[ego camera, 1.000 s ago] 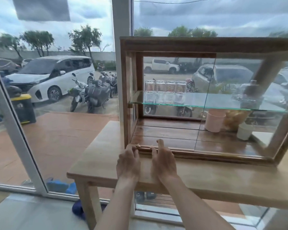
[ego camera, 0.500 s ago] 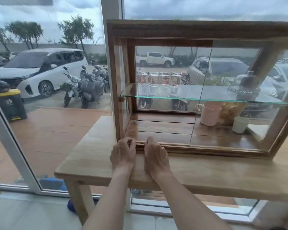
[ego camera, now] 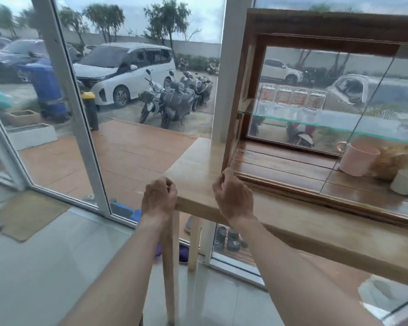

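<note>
Wooden display cabinet (ego camera: 320, 23) is seen standing on the worktop (ego camera: 196, 165), with both grips at its left end.
Left grip (ego camera: 159, 198) is curled over the worktop's near left corner, and the edge is held. Right grip (ego camera: 233, 196) is bent narrow, fingertips touching the cabinet's lower front corner; whether anything is pinched cannot be told. Cabinet is set near the window, just in from the worktop's end. Pink mug (ego camera: 358, 157) is seen on its floor.
</note>
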Available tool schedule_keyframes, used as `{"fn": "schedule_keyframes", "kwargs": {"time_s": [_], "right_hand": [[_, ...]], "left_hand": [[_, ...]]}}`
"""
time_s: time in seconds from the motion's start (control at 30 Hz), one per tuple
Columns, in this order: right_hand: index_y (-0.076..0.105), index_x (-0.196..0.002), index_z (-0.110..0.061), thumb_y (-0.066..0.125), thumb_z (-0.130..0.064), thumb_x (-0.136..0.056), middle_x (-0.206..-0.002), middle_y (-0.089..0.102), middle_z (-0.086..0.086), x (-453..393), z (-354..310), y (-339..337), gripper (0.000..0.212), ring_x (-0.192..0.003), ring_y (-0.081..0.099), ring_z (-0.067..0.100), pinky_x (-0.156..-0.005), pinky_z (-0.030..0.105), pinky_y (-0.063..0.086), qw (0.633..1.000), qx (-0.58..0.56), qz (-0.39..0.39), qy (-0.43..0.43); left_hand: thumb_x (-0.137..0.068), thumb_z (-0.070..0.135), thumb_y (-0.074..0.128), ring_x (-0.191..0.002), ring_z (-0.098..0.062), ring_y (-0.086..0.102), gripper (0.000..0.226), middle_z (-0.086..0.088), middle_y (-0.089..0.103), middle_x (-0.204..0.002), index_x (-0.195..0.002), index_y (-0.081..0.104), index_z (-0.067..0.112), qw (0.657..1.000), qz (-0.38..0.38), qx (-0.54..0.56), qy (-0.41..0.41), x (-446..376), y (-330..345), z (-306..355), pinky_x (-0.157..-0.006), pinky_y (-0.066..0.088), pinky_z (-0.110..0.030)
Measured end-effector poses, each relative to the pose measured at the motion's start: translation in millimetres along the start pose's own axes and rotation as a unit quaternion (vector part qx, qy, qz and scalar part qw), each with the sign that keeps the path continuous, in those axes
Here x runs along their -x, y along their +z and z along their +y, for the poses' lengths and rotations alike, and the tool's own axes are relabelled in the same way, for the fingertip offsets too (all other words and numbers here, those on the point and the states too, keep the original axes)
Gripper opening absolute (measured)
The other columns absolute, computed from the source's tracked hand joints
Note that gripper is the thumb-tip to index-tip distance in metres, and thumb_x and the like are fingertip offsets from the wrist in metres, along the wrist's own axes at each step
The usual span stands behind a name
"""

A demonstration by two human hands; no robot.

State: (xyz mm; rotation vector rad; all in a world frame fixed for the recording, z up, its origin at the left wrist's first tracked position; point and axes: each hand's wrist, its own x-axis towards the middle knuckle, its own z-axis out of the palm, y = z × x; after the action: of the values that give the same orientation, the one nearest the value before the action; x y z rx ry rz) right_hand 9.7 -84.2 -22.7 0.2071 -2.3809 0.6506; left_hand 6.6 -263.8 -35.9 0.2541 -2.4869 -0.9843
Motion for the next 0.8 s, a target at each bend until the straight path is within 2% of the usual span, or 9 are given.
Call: {"fn": "schedule_keyframes", "kwargs": {"time_s": [0.1, 0.23, 0.43, 0.6, 0.7, 0.8], "right_hand": [[0.048, -0.084, -0.014, 0.047, -0.021, -0.096, -0.059, 0.055, 0.000, 20, -54, 33, 0.014, -0.049, 0.056, 0.024, -0.049, 0.034, 0.049, 0.999, -0.030, -0.026, -0.019], [0.050, -0.092, -0.014, 0.045, -0.027, -0.095, -0.080, 0.069, 0.014, 48, -104, 79, 0.015, -0.074, 0.065, 0.040, -0.061, 0.042, 0.048, 0.992, -0.058, -0.106, -0.019], [0.050, -0.096, -0.014, 0.039, -0.029, -0.098, -0.095, 0.067, 0.016, 95, -142, 139, 0.018, -0.087, 0.062, 0.038, -0.063, 0.038, 0.037, 0.973, -0.091, -0.212, 0.018], [0.052, -0.093, -0.010, 0.041, -0.023, -0.099, -0.100, 0.064, 0.016, 145, -157, 186, 0.019, -0.094, 0.057, 0.037, -0.074, 0.042, 0.042, 0.946, -0.107, -0.303, 0.035], [0.051, -0.087, -0.010, 0.041, -0.017, -0.097, -0.094, 0.063, 0.015, 174, -164, 210, 0.016, -0.088, 0.057, 0.038, -0.071, 0.043, 0.044, 0.929, -0.127, -0.345, 0.042], [0.054, -0.103, -0.010, 0.041, -0.011, -0.094, -0.102, 0.060, 0.016, 195, -171, 226, 0.016, -0.089, 0.058, 0.038, -0.076, 0.046, 0.048, 0.919, -0.109, -0.376, 0.038]], "left_hand": [[-0.090, 0.020, 0.055, -0.095, -0.039, 0.067, 0.023, -0.023, 0.073, -0.095, -0.093, 0.072, 0.005, 0.999, 0.015, 0.003, -0.044, 1, -30, -31, -0.080, 0.052, -0.040], [-0.088, 0.017, 0.053, -0.093, -0.041, 0.067, 0.025, -0.025, 0.073, -0.092, -0.088, 0.073, 0.002, 0.996, 0.039, -0.011, -0.073, 8, -61, -81, -0.081, 0.054, -0.044], [-0.088, 0.015, 0.054, -0.097, -0.038, 0.065, 0.016, -0.017, 0.073, -0.099, -0.095, 0.067, 0.009, 0.988, 0.045, -0.031, -0.145, 32, -83, -165, -0.080, 0.054, -0.041], [-0.092, 0.019, 0.051, -0.095, -0.036, 0.065, 0.021, -0.013, 0.073, -0.098, -0.098, 0.069, 0.010, 0.975, 0.011, -0.061, -0.212, 61, -76, -238, -0.077, 0.052, -0.038], [-0.093, 0.020, 0.047, -0.097, -0.036, 0.063, 0.024, -0.014, 0.072, -0.101, -0.100, 0.068, 0.012, 0.963, -0.013, -0.079, -0.258, 77, -68, -272, -0.078, 0.049, -0.037], [-0.094, 0.020, 0.045, -0.097, -0.037, 0.063, 0.025, -0.016, 0.071, -0.102, -0.099, 0.068, 0.012, 0.950, -0.046, -0.089, -0.294, 90, -63, -296, -0.078, 0.050, -0.038]]}}
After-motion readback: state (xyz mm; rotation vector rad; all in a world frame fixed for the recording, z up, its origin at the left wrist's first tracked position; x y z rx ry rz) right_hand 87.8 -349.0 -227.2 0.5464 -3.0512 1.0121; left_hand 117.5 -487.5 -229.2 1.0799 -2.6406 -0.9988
